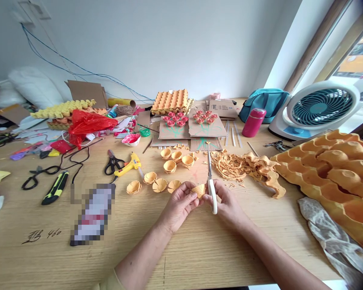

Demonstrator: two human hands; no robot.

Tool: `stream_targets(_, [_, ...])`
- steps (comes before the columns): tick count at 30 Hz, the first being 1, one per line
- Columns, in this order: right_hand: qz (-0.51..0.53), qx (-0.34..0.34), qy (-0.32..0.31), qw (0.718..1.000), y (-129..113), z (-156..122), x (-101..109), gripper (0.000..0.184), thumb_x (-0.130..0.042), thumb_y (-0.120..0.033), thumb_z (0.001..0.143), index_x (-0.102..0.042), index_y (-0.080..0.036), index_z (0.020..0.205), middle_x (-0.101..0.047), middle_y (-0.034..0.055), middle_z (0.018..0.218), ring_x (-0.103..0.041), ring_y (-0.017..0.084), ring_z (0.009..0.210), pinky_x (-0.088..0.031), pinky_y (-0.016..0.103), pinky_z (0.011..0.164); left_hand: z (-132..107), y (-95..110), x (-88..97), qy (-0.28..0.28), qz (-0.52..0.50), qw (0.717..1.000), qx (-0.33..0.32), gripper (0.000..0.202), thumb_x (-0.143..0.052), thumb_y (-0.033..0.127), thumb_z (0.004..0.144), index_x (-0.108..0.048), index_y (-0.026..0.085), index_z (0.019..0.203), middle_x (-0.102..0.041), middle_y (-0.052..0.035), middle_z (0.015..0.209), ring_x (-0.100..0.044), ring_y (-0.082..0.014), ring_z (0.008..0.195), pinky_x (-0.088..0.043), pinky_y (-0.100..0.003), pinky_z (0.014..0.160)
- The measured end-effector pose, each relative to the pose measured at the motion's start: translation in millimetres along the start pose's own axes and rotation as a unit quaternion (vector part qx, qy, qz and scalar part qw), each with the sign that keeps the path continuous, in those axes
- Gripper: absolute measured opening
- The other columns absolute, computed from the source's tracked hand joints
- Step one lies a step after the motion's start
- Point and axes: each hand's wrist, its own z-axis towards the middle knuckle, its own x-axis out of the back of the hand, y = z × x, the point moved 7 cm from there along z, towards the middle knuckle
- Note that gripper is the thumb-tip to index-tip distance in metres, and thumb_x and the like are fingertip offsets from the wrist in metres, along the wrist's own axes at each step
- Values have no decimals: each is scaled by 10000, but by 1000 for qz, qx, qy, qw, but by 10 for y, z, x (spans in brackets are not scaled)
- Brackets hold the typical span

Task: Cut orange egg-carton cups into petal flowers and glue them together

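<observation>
Between the fingers of my left hand [181, 205] is a small orange egg-carton cup [199, 190]. My right hand [226, 201] grips white-handled scissors [212, 191], their blades pointing away from me beyond the cup. The fingertips of my right hand are close to the cup's right side; whether they touch it I cannot tell. Just beyond my left hand sit several cut cups with slit rims, among them one cup [159, 185] and another cup [170, 166]. A heap of orange carton trimmings [230, 166] lies past my right hand.
At right are a large orange egg tray [329, 169], a fan [317, 108] and a pink bottle [254, 123]. Left lie a yellow glue gun [130, 164], black scissors [113, 163] and a utility knife [56, 188]. Red paper flowers [204, 117] rest on cardboard [216, 129] at the back.
</observation>
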Motion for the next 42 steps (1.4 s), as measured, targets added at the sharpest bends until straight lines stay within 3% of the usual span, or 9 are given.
stream_targets(6, [3,-6,3,1000,28,4,-1,325,-658,-514,854,-520,-228,929,-614,24,869,-598,195,830,-515,332,741,-7,-16,-19,-24,-10,1000,-3,251,-827,189,743,-627,178,896,-625,47,730,-575,-53,629,-560,-338,892])
stream_targets(10, [-106,31,8,994,19,-19,59,238,-601,-440,883,-517,-224,936,-597,13,842,-546,187,772,-463,351,745,18,19,63,16,-1,1000,-17,272,-851,253,719,-637,173,867,-621,52,764,-566,-48,601,-578,-329,832])
stream_targets(14, [-274,99,-38,956,-49,-67,48,126,-544,-327,904,-493,-218,867,-598,15,819,-530,195,767,-410,393,825,35,108,182,74,60,995,-32,304,-870,290,682,-639,154,824,-606,53,718,-522,-41,544,-562,-261,690])
stream_targets(17, [-348,130,-68,926,-97,-95,30,92,-549,-292,900,-506,-215,928,-633,27,863,-575,203,785,-383,418,894,37,172,218,92,87,991,-46,307,-863,313,678,-654,147,830,-604,45,686,-520,-54,554,-527,-230,634])
stream_targets(23, [-446,154,-66,879,-122,-103,28,219,-600,-365,870,-536,-220,1021,-672,57,921,-605,252,879,-332,463,997,45,224,225,93,138,983,-79,275,-828,337,709,-654,144,800,-598,30,648,-523,-72,570,-451,-198,578])
stream_targets(31, [-482,151,-57,861,-110,-99,29,311,-634,-411,839,-558,-209,1064,-663,66,960,-568,266,909,-355,443,967,46,232,259,107,149,979,-83,348,-861,396,657,-673,148,813,-583,38,606,-473,-61,511,-397,-180,482])
stream_targets(42, [-473,158,-56,865,-153,-120,9,302,-627,-405,835,-552,-211,1054,-661,78,985,-559,271,909,-334,478,1007,42,171,216,93,141,984,-56,345,-874,388,646,-702,139,812,-597,21,635,-467,-65,529,-407,-177,446])
